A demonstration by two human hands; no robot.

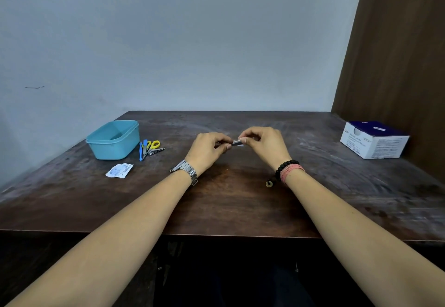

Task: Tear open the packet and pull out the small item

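Over your dark wooden table (pixel 228 201), your left hand (pixel 207 149) pinches a slim metal tool (pixel 222 143); your right hand (pixel 263 142) pinches a white wipe (pixel 237 142) against it.

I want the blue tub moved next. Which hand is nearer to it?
Left. The left hand is right of the blue tub, past the small tools; the right hand is farther right.

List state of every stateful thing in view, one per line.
left hand: pinches small dark tool
right hand: pinches white wipe
small dark tool: held between both hands, above table
white wipe: wrapped on tool's end
blue tub: lid off, upright
white box: top opened
torn sachet: opened, flat on table
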